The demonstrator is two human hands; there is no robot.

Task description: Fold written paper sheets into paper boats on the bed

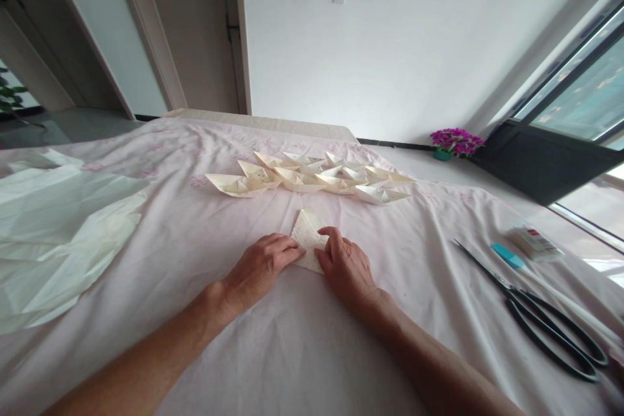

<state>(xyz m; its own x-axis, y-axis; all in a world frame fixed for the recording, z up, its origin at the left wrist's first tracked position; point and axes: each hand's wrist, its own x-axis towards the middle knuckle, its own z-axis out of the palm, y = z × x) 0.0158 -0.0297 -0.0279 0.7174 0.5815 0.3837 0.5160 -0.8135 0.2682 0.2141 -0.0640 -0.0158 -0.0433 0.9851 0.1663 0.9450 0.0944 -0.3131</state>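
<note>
A folded piece of cream paper [306,227] with a pointed top lies on the pink cloth in front of me. My left hand [266,260] holds its left edge, fingers together and fingertips pressed on the paper. On the other side, my right hand [347,268] grips the paper's right part between thumb and curled fingers, which hide some of it. Just beyond, several folded paper boats [297,180] stand close together in rows, some cream and some whiter.
Large crumpled pale sheets [63,234] spread on the left. To the right lie black-handled scissors [531,312], tips pointing away, a blue object [507,255] and a small box [533,242]. Purple flowers [457,142] stand on the floor by the wall.
</note>
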